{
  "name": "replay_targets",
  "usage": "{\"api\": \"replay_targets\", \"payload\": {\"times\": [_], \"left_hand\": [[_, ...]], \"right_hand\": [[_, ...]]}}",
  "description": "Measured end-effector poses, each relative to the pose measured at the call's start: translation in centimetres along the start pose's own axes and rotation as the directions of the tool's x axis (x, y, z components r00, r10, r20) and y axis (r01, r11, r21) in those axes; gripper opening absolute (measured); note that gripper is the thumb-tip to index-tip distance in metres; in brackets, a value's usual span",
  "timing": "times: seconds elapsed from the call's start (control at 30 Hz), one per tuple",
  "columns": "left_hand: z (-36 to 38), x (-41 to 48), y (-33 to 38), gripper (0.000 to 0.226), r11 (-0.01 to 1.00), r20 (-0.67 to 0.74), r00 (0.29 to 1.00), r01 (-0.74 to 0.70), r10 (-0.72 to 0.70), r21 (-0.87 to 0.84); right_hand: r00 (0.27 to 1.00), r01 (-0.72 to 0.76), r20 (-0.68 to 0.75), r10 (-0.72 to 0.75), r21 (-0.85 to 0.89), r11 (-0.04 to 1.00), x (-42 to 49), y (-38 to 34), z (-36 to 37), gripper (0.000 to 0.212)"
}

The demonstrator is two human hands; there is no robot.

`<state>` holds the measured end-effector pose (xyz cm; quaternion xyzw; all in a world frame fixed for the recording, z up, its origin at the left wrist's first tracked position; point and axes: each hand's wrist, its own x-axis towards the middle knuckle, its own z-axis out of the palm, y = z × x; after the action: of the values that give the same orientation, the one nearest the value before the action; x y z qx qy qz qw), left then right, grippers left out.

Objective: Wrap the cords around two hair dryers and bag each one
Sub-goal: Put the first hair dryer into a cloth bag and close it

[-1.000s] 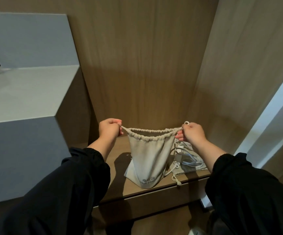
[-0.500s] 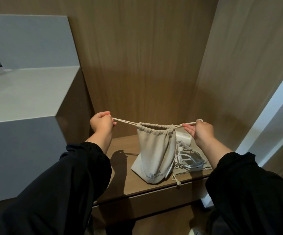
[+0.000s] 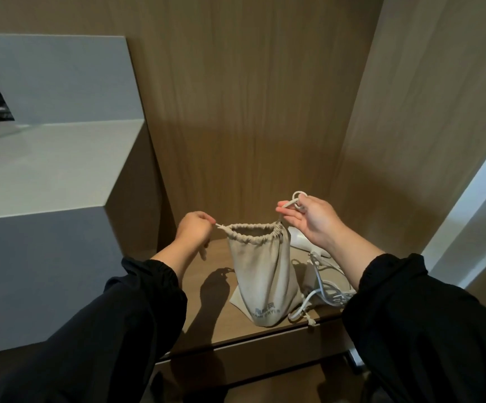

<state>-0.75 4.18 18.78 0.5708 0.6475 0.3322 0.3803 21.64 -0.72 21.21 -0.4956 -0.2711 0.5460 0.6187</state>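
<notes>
The drawstring bag [image 3: 265,271] is standing on the wooden shelf [image 3: 206,315], beside a white hair dryer [image 3: 299,239]. The right hand [image 3: 315,223] is pinching its drawstring loop [image 3: 297,198]. The left hand [image 3: 193,232] is reaching its curled fingers [image 3: 208,219] to the other end; I cannot tell whether they are gripping it.

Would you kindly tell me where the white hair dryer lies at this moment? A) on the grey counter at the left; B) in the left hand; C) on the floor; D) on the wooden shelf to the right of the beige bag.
D: the white hair dryer lies on the wooden shelf just right of the upright beige bag, its cord loose.
</notes>
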Motion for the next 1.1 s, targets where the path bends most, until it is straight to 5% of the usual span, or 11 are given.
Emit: {"api": "replay_targets", "payload": {"times": [0.07,0.13,0.27,0.37,0.47,0.67,0.8,1.1], "left_hand": [[0.5,-0.2,0.2,0.031,0.961,0.087,0.994,-0.083,0.062,0.264],[1.4,-0.5,0.2,0.031,0.812,0.146,0.980,-0.191,0.132,0.551],[3.5,-1.4,0.4,0.047,0.573,0.181,0.920,-0.361,0.347,0.736],[5.4,-1.5,0.5,0.061,0.540,0.304,0.840,-0.527,0.450,0.656],[7.7,-1.7,0.6,0.057,0.640,0.406,0.815,-0.578,0.414,0.507],[10.4,-1.5,1.1,0.054,0.764,0.272,0.863,-0.505,0.427,0.403],[11.1,-1.5,1.5,0.033,0.726,0.256,0.847,-0.532,0.467,0.436],[9.7,0.7,0.2,0.012,0.602,0.300,0.798,-0.594,0.522,0.534]], "right_hand": [[1.000,-0.007,0.023,0.007,0.000,1.000,0.1,0.0,0.4,0.017],[0.999,-0.011,0.034,0.011,0.002,1.000,0.0,0.0,0.6,0.020],[0.999,-0.007,0.039,0.009,-0.039,0.999,0.1,-0.4,0.3,0.021],[0.999,-0.002,0.053,0.006,-0.082,0.997,0.0,-0.7,-0.2,0.019],[0.998,0.015,0.061,-0.006,-0.143,0.990,-0.2,-1.0,-0.2,0.021],[0.996,0.048,0.088,-0.033,-0.179,0.983,-0.4,-1.4,-0.7,0.027],[0.993,0.060,0.112,-0.043,-0.150,0.987,-0.6,-1.0,-0.9,0.026],[1.000,-0.001,0.010,-0.003,0.328,0.945,-0.4,-2.6,-0.4,0.027]]}}
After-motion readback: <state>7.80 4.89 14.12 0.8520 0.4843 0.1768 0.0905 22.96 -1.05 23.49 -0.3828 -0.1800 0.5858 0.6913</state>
